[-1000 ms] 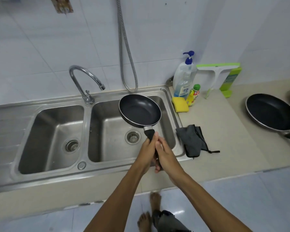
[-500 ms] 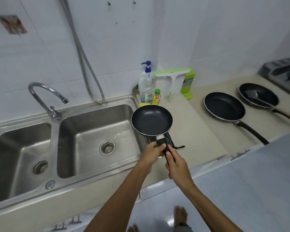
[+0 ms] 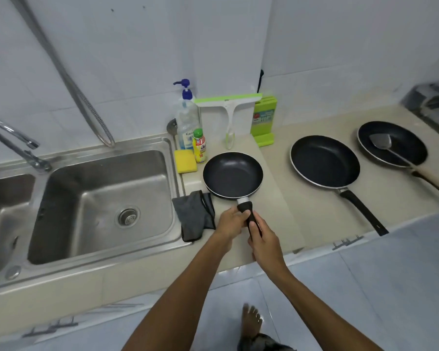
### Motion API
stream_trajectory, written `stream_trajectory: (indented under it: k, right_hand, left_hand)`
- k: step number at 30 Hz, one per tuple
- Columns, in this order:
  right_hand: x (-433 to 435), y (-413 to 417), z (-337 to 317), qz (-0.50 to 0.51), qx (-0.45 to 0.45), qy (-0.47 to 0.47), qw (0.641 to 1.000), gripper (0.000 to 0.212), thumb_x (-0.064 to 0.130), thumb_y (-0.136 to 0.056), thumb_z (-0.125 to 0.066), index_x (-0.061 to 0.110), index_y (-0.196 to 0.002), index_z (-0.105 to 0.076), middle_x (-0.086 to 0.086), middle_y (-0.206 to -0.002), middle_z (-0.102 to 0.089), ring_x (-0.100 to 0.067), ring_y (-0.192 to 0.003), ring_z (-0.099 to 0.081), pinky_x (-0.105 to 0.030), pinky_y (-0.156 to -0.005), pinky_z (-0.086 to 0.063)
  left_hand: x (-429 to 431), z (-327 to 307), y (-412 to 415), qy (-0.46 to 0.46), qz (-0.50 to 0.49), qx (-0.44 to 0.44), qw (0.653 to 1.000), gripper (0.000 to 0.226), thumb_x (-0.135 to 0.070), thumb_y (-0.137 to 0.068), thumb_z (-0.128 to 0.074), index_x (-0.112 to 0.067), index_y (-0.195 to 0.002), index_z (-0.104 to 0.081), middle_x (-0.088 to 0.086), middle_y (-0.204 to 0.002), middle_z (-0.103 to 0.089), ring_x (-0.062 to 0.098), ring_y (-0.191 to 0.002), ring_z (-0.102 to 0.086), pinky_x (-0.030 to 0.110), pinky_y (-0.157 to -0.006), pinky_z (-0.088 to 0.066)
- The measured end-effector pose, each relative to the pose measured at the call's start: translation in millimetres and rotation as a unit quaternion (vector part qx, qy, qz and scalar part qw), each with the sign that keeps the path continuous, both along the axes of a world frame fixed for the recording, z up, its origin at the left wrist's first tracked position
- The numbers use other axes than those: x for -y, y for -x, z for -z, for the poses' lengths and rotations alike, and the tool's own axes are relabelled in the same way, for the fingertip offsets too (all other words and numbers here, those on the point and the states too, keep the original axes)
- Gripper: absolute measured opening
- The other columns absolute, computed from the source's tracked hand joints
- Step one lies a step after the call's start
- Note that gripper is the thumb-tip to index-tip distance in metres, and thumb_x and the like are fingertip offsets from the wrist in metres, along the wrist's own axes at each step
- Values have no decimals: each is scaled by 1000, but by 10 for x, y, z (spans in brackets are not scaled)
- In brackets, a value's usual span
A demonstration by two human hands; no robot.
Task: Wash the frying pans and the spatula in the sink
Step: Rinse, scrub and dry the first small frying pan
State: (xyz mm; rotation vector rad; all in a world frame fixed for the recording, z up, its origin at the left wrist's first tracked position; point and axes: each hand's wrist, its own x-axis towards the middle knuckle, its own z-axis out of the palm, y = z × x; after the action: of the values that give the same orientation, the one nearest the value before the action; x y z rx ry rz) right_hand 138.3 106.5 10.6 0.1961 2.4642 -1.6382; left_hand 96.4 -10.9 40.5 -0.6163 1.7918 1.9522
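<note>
The small frying pan (image 3: 233, 174) is held by its handle (image 3: 245, 206), around which the fingers of the left hand (image 3: 230, 224) and the right hand (image 3: 265, 240) are curled, the left one nearer to the bowl. It is kept over the counter (image 3: 276, 198), just right of the sink (image 3: 99, 173); whether it touches cannot be told. Its long axis is directed from the person to the wall, the bowl pointing away from the fingers.

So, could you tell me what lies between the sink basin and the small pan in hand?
In the head view, a dark grey cloth lies on the counter between the right basin and the small pan.
</note>
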Motion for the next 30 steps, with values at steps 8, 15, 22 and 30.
stream_trajectory:
  k: [8,15,22,30]
  right_hand:
    - [-213,161,137,-15,9,9,1000,40,36,-107,-43,37,-147,-45,37,-117,-52,18,-94,-58,-8,-88,-42]
    - [-261,184,255,-21,13,16,1000,45,37,-108,-41,31,-152,-42,26,-132,-48,5,-114,-48,6,-82,-34]
    - [-268,146,282,-30,39,22,999,44,36,-107,-40,30,-151,-40,27,-126,-50,10,-98,-58,2,-74,-42]
    - [-288,131,394,-69,82,-2,994,49,44,-106,-37,37,-154,-30,24,-103,-63,-14,-78,-69,-28,-64,-61]
  left_hand:
    - [-218,153,146,19,-29,13,999,18,-14,-102,-56,-16,-118,-63,-4,-95,-69,5,-77,-67,9,-56,-48]
    - [-259,317,197,22,-29,14,999,25,-16,-101,-57,-18,-125,-63,1,-101,-72,8,-82,-69,16,-65,-48]
    - [-267,432,211,33,-30,27,999,27,-20,-100,-59,-20,-127,-63,7,-115,-73,18,-98,-68,21,-74,-50]
    - [-255,623,195,37,-35,42,998,28,-24,-99,-59,-23,-127,-63,11,-104,-77,29,-102,-71,43,-94,-56]
